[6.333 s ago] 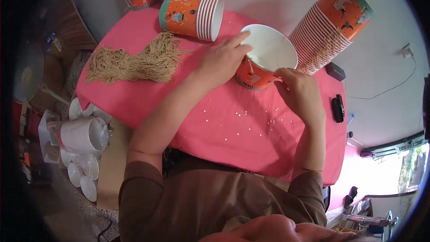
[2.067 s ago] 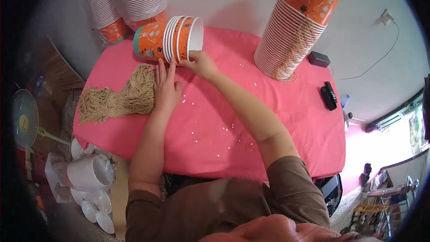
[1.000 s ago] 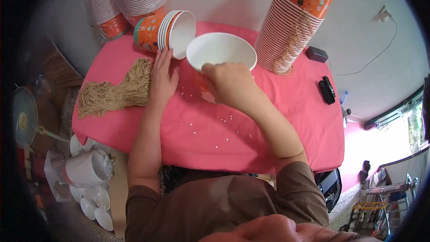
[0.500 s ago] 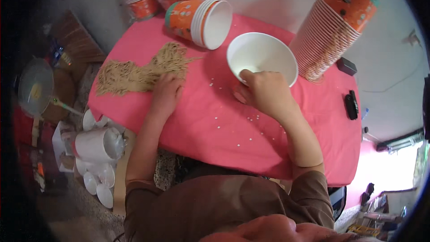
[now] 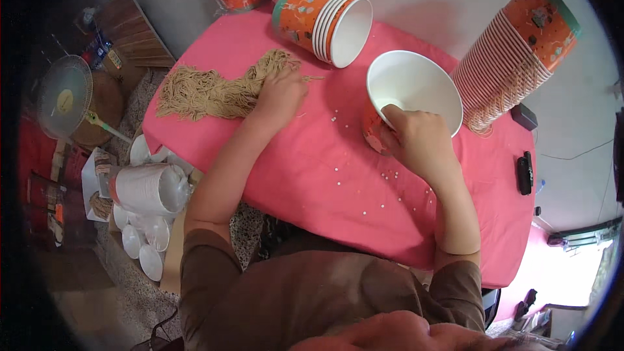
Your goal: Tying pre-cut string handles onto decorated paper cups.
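My right hand (image 5: 422,140) grips the near rim of a large paper bucket (image 5: 416,81), with the thumb inside and the other fingers on its orange outer wall. The bucket tilts slightly and shows its white inside. To the left, my left hand (image 5: 281,97) lies at the right end of a flat bundle of tan cords (image 5: 201,93). Its fingers are curled in against the cords, and their tips are partly hidden. One loose strand sticks out to the right, past the fingers.
Nested orange-and-white buckets (image 5: 325,26) lie on their side behind. A tall leaning bucket stack (image 5: 504,58) with tan cords on its side stands right, near a black box (image 5: 524,117) and a black object (image 5: 524,173). Small white bits dot the pink cloth (image 5: 312,195).
My left hand has moved forward, farther onto the right end of the cords. The right hand keeps hold of the bucket. The whole view has shifted, so the table appears farther right.
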The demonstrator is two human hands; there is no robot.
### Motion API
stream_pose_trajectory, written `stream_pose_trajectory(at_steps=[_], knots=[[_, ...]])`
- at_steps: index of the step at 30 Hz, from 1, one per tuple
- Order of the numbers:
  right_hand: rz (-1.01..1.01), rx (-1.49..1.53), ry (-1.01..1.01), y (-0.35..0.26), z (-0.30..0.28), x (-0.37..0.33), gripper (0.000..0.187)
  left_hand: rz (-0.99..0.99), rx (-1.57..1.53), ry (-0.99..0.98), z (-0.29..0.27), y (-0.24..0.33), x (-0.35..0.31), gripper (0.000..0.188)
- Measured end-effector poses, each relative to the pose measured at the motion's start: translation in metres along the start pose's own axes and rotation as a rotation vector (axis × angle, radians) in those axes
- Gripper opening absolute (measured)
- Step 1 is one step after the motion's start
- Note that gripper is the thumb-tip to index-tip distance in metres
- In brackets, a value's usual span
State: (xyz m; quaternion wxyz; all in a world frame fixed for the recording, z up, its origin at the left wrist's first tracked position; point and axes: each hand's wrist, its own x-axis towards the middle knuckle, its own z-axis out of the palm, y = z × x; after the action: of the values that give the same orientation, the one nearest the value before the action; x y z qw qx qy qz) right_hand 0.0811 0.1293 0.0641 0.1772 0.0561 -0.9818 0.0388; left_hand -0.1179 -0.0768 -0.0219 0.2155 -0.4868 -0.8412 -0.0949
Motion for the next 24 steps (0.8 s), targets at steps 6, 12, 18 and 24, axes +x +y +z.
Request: stream_pose_trajectory(at_steps=[6,12,18,24], knots=[[-0.046,-0.018,-0.004,0.006,0.0,-0.001,0.026,-0.043,-0.082,-0.294,-0.021,0.023,-0.011,0.013],[-0.053,0.194,-0.051,0.01,-0.021,-0.002,0.033,-0.045,-0.096,-0.081,-0.003,0.026,-0.02,0.011],[0.057,0.418,-0.163,0.026,-0.054,-0.011,0.041,-0.101,-0.792,0.028,-0.039,0.079,0.003,0.007],[0.056,0.589,-0.07,0.025,-0.07,-0.021,0.025,-0.145,-1.763,-0.108,-0.08,0.136,-0.015,0.007]])
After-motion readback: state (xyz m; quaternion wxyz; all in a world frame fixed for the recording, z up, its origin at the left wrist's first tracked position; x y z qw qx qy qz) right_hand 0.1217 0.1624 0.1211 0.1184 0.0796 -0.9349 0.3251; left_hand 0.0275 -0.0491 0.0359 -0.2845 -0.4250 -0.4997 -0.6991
